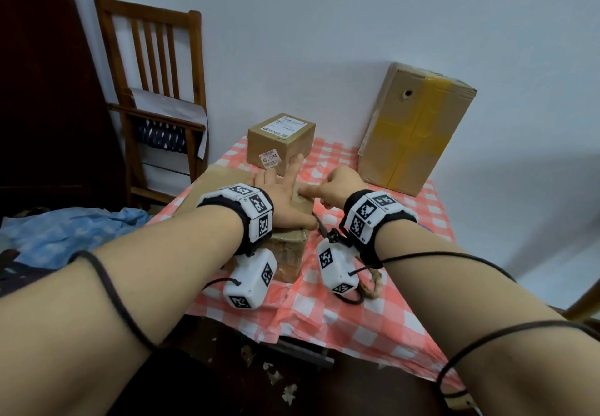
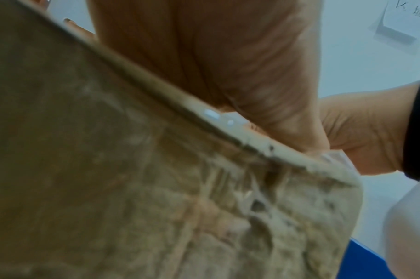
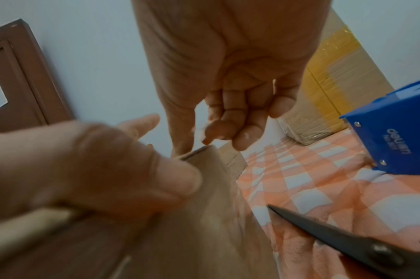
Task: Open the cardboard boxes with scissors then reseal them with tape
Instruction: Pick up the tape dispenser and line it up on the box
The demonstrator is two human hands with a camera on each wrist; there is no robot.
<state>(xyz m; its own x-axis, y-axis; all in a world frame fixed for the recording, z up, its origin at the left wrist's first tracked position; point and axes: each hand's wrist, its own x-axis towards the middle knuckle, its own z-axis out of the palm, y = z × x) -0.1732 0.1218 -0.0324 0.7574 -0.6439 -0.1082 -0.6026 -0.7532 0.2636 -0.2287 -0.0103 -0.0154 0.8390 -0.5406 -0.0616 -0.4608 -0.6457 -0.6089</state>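
A worn cardboard box [image 1: 290, 248] sits on the checked tablecloth [image 1: 357, 321] in front of me. My left hand [image 1: 282, 193] lies flat on its top with straight fingers, the thumb along the near right edge; in the left wrist view the box [image 2: 108, 188] fills the frame below the palm [image 2: 228, 66]. My right hand [image 1: 324, 190] has its fingers curled, and thumb and index finger pinch the top flap's corner [image 3: 204, 151]. Black scissors [image 1: 322, 224] lie shut on the cloth beside the box, under my right wrist [image 3: 335, 237]. A blue tape dispenser [image 3: 395, 136] stands to the right.
A small labelled box [image 1: 281, 142] stands behind the worn one. A tall box with yellow tape [image 1: 415, 129] leans against the wall at the back right. A wooden chair [image 1: 156, 91] and blue cloth [image 1: 65, 230] are at the left. A rope loop [image 1: 373, 285] lies near the front.
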